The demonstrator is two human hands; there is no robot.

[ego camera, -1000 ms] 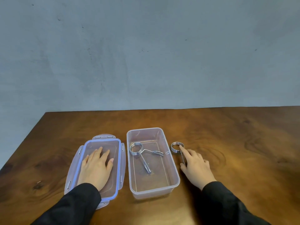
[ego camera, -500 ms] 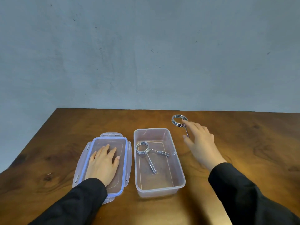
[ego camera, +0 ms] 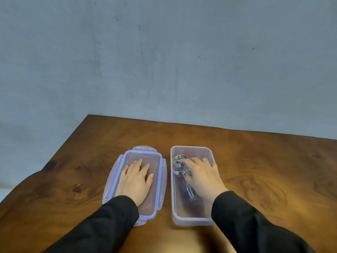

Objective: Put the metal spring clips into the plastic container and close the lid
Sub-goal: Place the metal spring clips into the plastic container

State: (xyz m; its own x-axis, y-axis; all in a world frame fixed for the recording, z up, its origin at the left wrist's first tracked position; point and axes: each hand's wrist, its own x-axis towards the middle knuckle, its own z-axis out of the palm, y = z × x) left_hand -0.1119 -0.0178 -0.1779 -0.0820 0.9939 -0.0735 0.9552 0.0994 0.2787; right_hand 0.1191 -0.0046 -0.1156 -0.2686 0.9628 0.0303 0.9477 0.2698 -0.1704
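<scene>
Desk (ego camera: 255, 170): brown wood with a swirling grain, against a grey wall; it carries everything below.
Container (ego camera: 191, 219): clear plastic box, open on top, right of centre; its long axis runs from 12 to 6 o'clock.
Lid (ego camera: 158, 189): clear with a blue rim and side latches, lying flat just beside the container at its 9 o'clock, long axis also 12 to 6.
Left hand (ego camera: 135, 181): palm down, flat on the lid, black sleeve to the wrist; fingers (ego camera: 137, 164) straight and slightly apart, pointing to 12 o'clock, gripping nothing.
Right hand (ego camera: 204, 177): reaching into the far half of the container, palm down, fingers aimed at 11 o'clock, lying on the clips; whether they pinch one cannot be told.
Spring clips (ego camera: 179, 166): two metal coils inside the container at its far left, one beyond the other; a long handle points toward 6 o'clock.
</scene>
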